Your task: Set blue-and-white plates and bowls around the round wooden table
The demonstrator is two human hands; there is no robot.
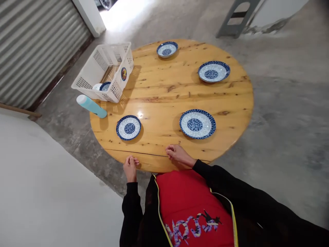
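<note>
My left hand is at the table's near edge with its fingers curled together and nothing visible in them. To its right, my right hand rests over the near edge of the tabletop, its fingers loosely closed and no object showing. The nearest plate to my left hand is a blue-and-white one, a little beyond it. A larger blue-and-white plate lies just past my right hand, not touched by it. Farther off are a deeper blue-and-white dish on the right and a smaller dish at the far edge.
The round wooden table has a dark crack near its front. On its left stands a white plastic basket holding small bowls and a brownish slatted item. A light-blue bottle is beside it. A grey stool stands beyond, on the concrete floor.
</note>
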